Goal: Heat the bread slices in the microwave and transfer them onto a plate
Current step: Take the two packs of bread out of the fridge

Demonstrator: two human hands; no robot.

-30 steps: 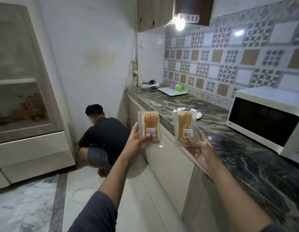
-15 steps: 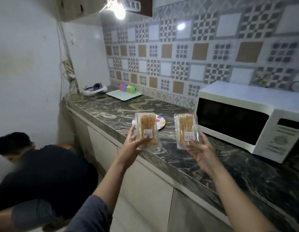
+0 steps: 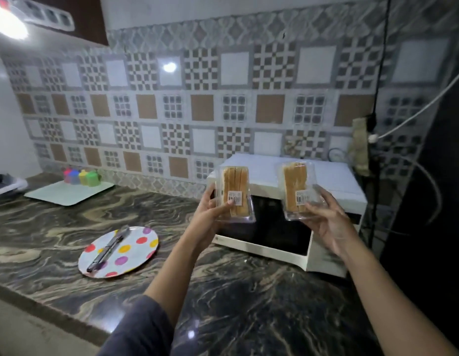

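Change since earlier frame: both bread packs are now seen square in front of the microwave [image 3: 287,211], where half a second ago they were held to its left; the crouching person is no longer in view.
Left hand: the left hand [image 3: 210,219] is closed around the left bread pack [image 3: 234,192], thumb laid across the label, fingers behind.
Right hand: the right hand [image 3: 328,222] is closed on the right bread pack [image 3: 297,190], gripped at its lower corner by the fingertips.
Bread: slices are sealed upright in clear plastic clamshells, both raised above the counter [image 3: 236,304] and apart from each other.
Microwave: its door is judged shut; its handle and controls are hidden behind the packs and the right hand.
Plate: the dotted plate [image 3: 138,250] is lying on the counter to the left, well apart from the microwave, with a pair of tongs [image 3: 107,249] laid across it.
Stage: the task is judged barely begun; nothing is unwrapped or heated yet.
Risk, full hands: no hand is free for the door, so a pack could be dropped if the door is tried one-handed.
Risk, packaging: the plastic could warp if the packs are heated unopened.
Risk, grip: the right pack is held low and could tip forward.
Risk, plate: the tongs must be lifted off before slices are laid there.
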